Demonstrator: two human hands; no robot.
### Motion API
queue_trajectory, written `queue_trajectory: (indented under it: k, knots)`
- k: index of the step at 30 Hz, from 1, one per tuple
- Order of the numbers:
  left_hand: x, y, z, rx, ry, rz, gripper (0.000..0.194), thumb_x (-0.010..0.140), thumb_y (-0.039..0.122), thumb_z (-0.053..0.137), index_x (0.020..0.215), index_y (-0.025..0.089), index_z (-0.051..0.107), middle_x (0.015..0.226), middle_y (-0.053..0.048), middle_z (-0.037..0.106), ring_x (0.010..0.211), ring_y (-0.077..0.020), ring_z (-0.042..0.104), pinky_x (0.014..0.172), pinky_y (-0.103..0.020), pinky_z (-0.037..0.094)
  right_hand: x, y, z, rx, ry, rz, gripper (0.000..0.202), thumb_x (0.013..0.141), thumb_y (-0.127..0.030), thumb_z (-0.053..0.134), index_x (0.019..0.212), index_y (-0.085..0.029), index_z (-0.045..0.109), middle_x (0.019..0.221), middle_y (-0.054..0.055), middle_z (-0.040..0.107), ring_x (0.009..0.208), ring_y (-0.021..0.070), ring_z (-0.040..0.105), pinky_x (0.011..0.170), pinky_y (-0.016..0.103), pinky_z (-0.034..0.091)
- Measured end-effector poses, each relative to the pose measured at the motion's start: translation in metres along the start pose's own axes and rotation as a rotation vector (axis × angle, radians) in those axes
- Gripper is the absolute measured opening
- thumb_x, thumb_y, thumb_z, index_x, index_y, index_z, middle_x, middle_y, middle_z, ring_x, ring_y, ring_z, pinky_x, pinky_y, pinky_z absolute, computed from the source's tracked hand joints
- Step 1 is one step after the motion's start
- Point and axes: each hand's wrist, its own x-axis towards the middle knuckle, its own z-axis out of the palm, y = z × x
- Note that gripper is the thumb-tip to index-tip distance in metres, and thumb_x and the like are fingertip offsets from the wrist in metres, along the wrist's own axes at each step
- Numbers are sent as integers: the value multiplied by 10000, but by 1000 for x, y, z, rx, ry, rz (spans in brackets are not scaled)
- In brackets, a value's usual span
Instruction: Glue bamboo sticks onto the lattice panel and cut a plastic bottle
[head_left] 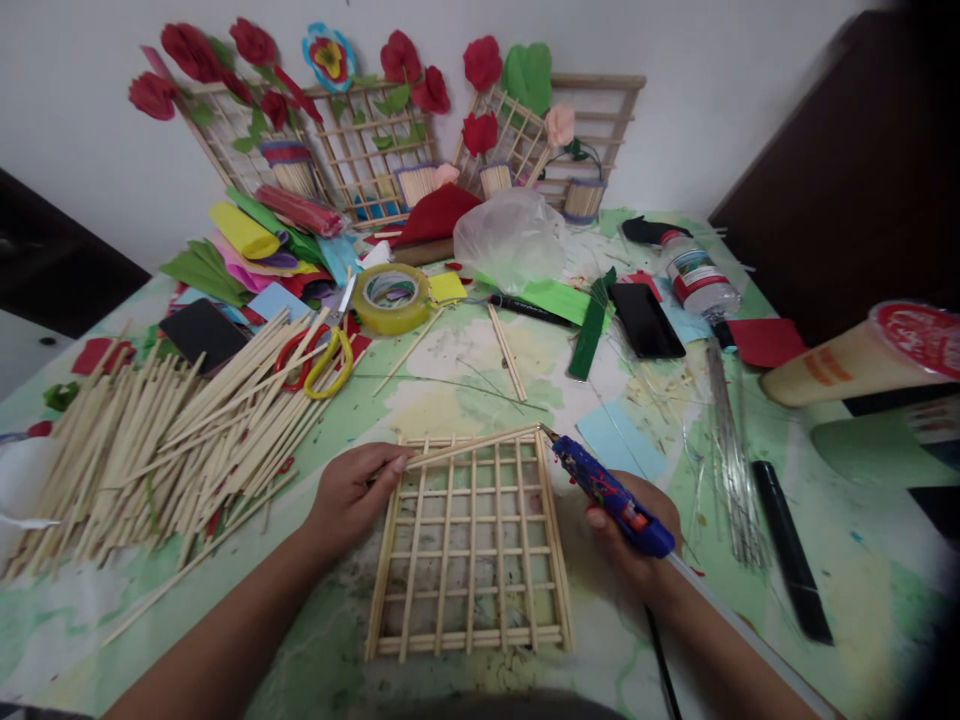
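Observation:
In front of me a lattice of thin wooden sticks (472,552) lies flat on the table. My left hand (356,490) pinches one end of a loose wooden stick (472,443), which slants across the lattice's far edge. My right hand (637,530) is wrapped round a blue glue gun (600,490) with red smears on it. The gun's nozzle points left and meets, or nearly meets, the stick's right end above the lattice's far right corner. Whether glue is coming out cannot be made out.
A heap of wooden sticks (202,440) with scissors (328,362) on it spreads at left. Behind are a tape roll (391,300), coloured paper and lattices with paper flowers (375,140). A phone (646,320), wires (727,460), a bottle (697,275) and a drink cup (855,360) stand or lie at right.

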Motion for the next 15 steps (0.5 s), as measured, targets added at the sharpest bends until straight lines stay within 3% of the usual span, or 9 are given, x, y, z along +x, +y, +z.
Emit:
queue_trajectory:
  k: [15]
  knots:
    - [0, 0, 1, 15, -27, -11, 301, 843, 342, 471, 848, 180, 725, 784, -58, 725, 720, -169, 661, 679, -249, 519, 4, -6, 3, 20, -40, -87, 276, 827, -382, 506, 614, -213, 460, 529, -13, 451, 472, 136, 453, 469, 251, 313]
